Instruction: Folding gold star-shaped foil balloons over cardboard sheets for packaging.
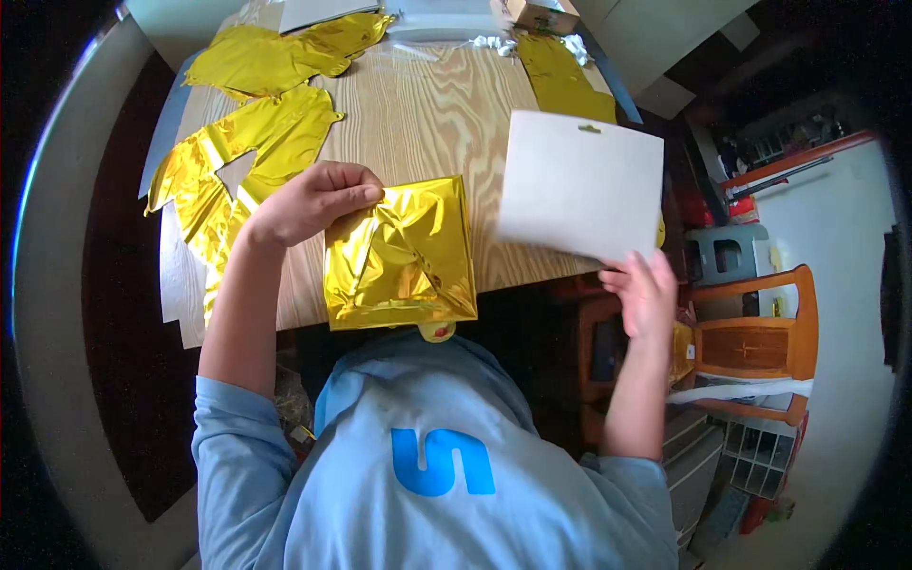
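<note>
My left hand [328,199] is closed, pinching the upper left corner of a folded gold foil balloon [399,256]. The shiny, creased square hangs over the table's near edge, in front of my body. A small yellow piece with a red mark [437,331] peeks out below it. To the right, my right hand [646,290] is at the lower right corner of a white card [581,185] with a hanging slot at its top. Its fingertips meet the card's lower edge, and the grip looks loose. The card's lower left edge is blurred.
Flat gold foil shapes lie on the wood-grain table [418,114], at the left [275,133], far left [275,57] and far right [565,76]. An open cardboard box [541,14] and crumpled white bits [494,44] are at the back. A wooden chair [750,347] stands to the right.
</note>
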`<state>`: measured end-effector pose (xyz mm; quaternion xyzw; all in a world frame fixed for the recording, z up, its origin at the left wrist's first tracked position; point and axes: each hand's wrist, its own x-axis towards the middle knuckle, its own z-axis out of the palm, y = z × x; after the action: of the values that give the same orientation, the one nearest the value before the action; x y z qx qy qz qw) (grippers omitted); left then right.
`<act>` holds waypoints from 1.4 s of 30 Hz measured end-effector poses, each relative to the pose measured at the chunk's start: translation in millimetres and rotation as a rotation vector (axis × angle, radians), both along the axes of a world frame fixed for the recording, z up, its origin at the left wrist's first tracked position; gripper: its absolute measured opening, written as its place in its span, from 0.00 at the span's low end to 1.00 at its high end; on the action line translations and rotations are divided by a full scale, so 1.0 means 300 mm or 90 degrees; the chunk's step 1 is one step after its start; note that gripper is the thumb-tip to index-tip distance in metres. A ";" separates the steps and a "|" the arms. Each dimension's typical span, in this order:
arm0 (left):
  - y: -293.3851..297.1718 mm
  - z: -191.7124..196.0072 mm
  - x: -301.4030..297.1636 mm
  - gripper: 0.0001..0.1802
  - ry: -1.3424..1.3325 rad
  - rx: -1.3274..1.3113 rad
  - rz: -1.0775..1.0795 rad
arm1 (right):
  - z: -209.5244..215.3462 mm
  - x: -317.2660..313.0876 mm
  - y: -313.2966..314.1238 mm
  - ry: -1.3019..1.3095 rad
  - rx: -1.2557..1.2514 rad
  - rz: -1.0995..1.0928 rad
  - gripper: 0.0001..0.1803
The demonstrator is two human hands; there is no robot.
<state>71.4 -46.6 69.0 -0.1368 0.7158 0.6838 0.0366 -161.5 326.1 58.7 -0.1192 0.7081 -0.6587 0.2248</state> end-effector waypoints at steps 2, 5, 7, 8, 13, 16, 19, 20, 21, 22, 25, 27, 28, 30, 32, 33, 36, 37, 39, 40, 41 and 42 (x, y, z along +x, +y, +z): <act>0.002 -0.026 -0.027 0.15 0.009 -0.003 0.009 | -0.016 0.031 -0.094 -0.025 0.060 0.073 0.17; -0.015 -0.079 -0.077 0.15 -0.005 -0.080 0.040 | -0.045 0.062 -0.186 -0.074 0.116 0.257 0.15; -0.022 -0.079 -0.108 0.16 -0.056 -0.116 0.075 | -0.031 0.093 -0.243 -0.139 0.193 0.375 0.15; -0.022 -0.072 -0.122 0.16 -0.065 -0.156 0.068 | -0.044 0.093 -0.254 -0.138 0.211 0.417 0.14; -0.031 -0.059 -0.158 0.15 -0.107 -0.373 0.068 | -0.030 0.083 -0.280 -0.076 0.310 0.528 0.12; -0.014 -0.068 -0.155 0.15 -0.107 -0.419 0.105 | 0.014 0.094 -0.295 0.212 0.454 0.493 0.11; 0.020 -0.070 -0.156 0.14 -0.038 -0.481 0.132 | 0.033 0.109 -0.284 0.580 0.463 0.333 0.09; 0.026 -0.092 -0.166 0.14 0.032 -0.522 0.141 | 0.052 0.113 -0.304 0.592 0.429 0.289 0.08; 0.028 -0.106 -0.168 0.14 0.102 -0.561 0.151 | 0.067 0.118 -0.327 0.602 0.394 0.246 0.08; 0.023 -0.115 -0.171 0.14 0.057 -0.568 0.150 | 0.076 0.125 -0.354 0.589 0.340 0.252 0.08; 0.035 -0.130 -0.195 0.15 0.112 -0.536 0.212 | 0.020 0.111 -0.461 0.708 0.152 0.296 0.13; 0.040 -0.129 -0.198 0.16 0.103 -0.525 0.253 | -0.077 0.091 -0.549 0.749 0.145 0.343 0.20; 0.039 -0.131 -0.200 0.16 0.099 -0.519 0.274 | -0.116 0.081 -0.581 0.771 0.142 0.366 0.23; 0.030 -0.143 -0.186 0.17 0.125 -0.496 0.325 | -0.146 0.070 -0.615 0.804 0.270 0.410 0.27; 0.018 -0.169 -0.158 0.17 0.151 -0.473 0.372 | -0.169 0.062 -0.635 0.801 0.339 0.437 0.31; 0.012 -0.183 -0.138 0.17 0.164 -0.463 0.392 | -0.174 0.056 -0.636 0.799 0.332 0.440 0.31; 0.022 -0.192 -0.085 0.17 0.159 -0.434 0.384 | -0.162 0.061 -0.624 0.786 0.305 0.450 0.31; 0.028 -0.188 -0.068 0.17 0.150 -0.425 0.369 | -0.158 0.072 -0.615 0.786 0.292 0.450 0.30; 0.029 -0.176 -0.045 0.19 0.120 -0.443 0.323 | -0.149 0.087 -0.604 0.787 0.267 0.455 0.28; 0.027 -0.174 -0.040 0.19 0.126 -0.461 0.309 | -0.141 0.084 -0.613 0.794 0.262 0.454 0.28; 0.030 -0.168 -0.040 0.20 0.134 -0.479 0.293 | -0.132 0.076 -0.622 0.799 0.257 0.452 0.28; 0.035 -0.159 -0.044 0.20 0.115 -0.482 0.293 | -0.128 0.070 -0.632 0.805 0.252 0.449 0.29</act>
<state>58.3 -36.0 21.4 -0.2358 0.8668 0.3734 -0.2317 -140.5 136.4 20.2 -0.6522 0.7273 -0.2135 -0.0098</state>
